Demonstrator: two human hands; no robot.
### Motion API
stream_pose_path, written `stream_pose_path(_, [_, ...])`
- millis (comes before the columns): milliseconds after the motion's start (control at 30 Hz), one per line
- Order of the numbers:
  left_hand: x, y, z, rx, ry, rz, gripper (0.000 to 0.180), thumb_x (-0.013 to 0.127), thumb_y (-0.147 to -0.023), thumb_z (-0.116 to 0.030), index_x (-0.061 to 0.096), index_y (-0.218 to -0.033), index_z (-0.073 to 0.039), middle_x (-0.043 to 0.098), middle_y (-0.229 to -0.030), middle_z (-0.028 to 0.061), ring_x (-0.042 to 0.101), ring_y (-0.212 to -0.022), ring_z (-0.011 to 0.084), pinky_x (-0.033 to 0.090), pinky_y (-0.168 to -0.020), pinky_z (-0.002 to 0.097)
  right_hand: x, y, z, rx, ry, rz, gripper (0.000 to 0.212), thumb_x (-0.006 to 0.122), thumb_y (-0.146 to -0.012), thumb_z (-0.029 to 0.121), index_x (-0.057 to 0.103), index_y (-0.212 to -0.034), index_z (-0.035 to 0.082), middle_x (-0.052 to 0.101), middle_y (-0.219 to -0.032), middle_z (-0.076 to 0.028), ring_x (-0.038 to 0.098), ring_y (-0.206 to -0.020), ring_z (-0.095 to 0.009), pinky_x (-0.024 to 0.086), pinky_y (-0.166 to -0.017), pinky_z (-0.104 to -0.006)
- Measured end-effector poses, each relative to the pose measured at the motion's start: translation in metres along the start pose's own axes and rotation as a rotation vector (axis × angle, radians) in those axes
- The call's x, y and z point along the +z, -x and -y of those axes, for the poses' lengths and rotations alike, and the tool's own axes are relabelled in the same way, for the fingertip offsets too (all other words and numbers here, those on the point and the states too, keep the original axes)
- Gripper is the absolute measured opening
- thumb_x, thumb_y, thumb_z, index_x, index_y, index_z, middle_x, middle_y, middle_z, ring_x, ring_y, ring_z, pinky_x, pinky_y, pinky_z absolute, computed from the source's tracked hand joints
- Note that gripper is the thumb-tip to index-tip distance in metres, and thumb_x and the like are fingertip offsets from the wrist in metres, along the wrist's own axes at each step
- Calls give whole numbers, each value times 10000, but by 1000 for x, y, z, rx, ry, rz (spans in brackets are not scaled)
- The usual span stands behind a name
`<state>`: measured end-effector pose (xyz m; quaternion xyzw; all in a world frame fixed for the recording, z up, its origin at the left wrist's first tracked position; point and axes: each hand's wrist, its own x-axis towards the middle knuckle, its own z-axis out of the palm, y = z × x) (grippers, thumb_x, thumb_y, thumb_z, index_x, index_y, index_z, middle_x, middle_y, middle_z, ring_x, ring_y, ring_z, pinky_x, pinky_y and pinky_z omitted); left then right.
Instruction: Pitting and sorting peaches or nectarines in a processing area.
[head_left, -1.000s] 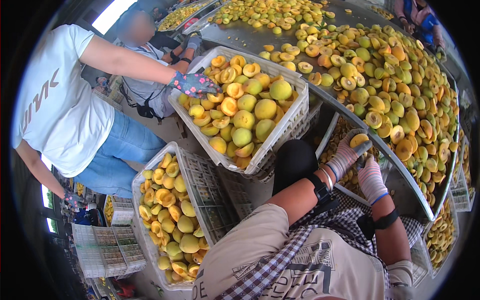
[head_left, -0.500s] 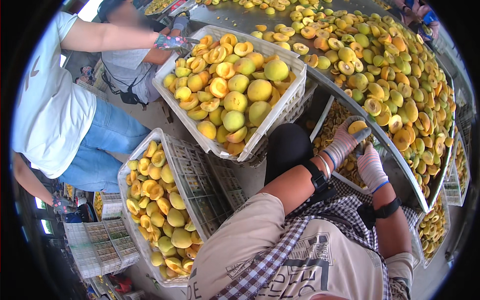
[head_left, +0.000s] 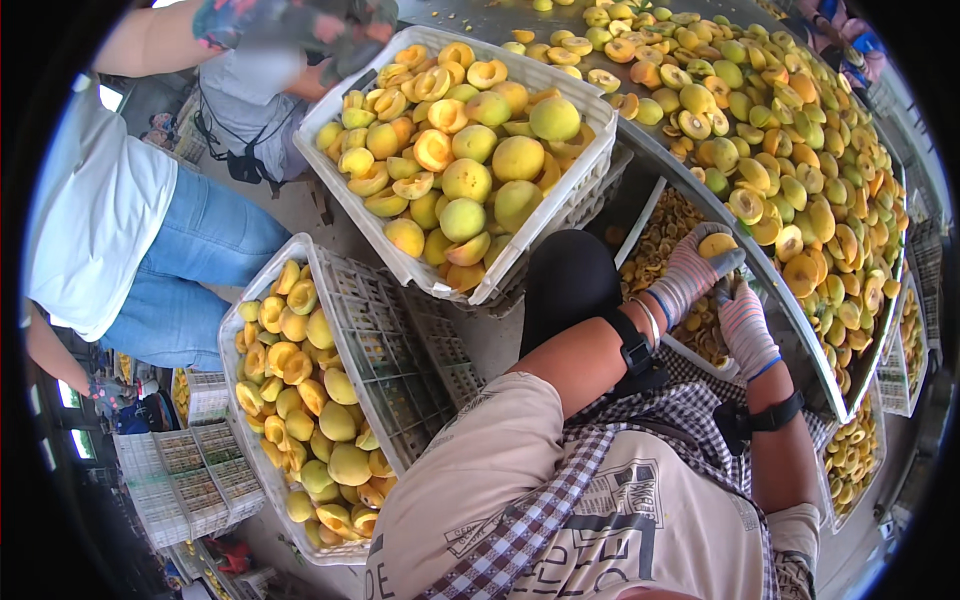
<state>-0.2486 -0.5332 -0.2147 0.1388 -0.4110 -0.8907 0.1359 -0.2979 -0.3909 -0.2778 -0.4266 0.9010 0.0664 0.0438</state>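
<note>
My left hand (head_left: 690,272), in a striped glove with grey fingertips, grips a yellow peach piece (head_left: 716,245) beside the metal table's raised rim. Just below it, my right hand (head_left: 747,328), in a similar glove, is closed with its fingertips close to the left hand. What it holds, if anything, is hidden. Under both hands sits a crate of small brownish-yellow pieces (head_left: 658,240), perhaps pits or scraps. To the right, a large heap of whole and halved peaches (head_left: 800,200) covers the metal table (head_left: 470,18).
A white crate (head_left: 395,268) full of peaches stands on stacked crates at centre left. Another full crate (head_left: 232,400) leans lower left. A person in jeans (head_left: 200,240) stands at left, a gloved hand over the upper crate's far corner. More crates (head_left: 185,480) sit at lower left.
The standing person's gloved arm has risen from the upper crate's edge toward the top of the view. My view has shifted slightly. My hands keep the same hold near the table rim.
</note>
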Motion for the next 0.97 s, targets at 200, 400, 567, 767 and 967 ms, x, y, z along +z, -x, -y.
stream_pose_path(200, [-14, 18, -28, -47, 110, -27, 325, 748, -749, -108, 591, -1033, -96, 623, -938, 32, 590, -818, 124, 518, -707, 258, -134, 12, 75, 75, 51, 211, 198, 523, -862, 198, 608, -966, 53, 656, -829, -115, 631, -830, -269, 457, -767, -344])
stream_pose_path(400, [-8, 17, -28, -252, 120, 14, 404, 711, -792, -294, 563, -1103, -83, 589, -1027, 72, 583, -934, 193, 506, -815, 335, -156, 17, 62, 392, -422, 227, 368, 511, -903, 243, 462, -1108, -57, 657, -828, -163, 652, -787, -306, 518, -636, -376])
stream_pose_path(567, [-17, 18, -21, 21, -49, 121, 465, 682, -810, -355, 533, -1156, -82, 562, -1080, 94, 576, -968, 226, 506, -855, 385, -159, 21, 67, 370, -467, 108, 483, 636, -811, 216, 434, -1122, -94, 644, -791, -184, 650, -785, -318, 530, -637, -355])
stream_pose_path(767, [-31, 11, -7, 505, -670, 177, 417, 635, -854, -350, 519, -1140, -70, 567, -1043, 97, 577, -929, 221, 507, -822, 349, -158, 34, 70, 413, -528, -38, 411, 594, -824, 232, 480, -1040, -98, 644, -732, -197, 654, -702, -334, 521, -591, -399])
stream_pose_path(967, [-51, -26, 8, 1, 267, 388, 453, 626, -869, -271, 486, -1255, -80, 572, -1177, 194, 593, -1049, 306, 512, -864, 393, -160, 22, 56, 381, -934, 98, 480, 581, -849, 295, 464, -1190, -22, 589, -1061, -269, 575, -1051, -347, 417, -953, -382])
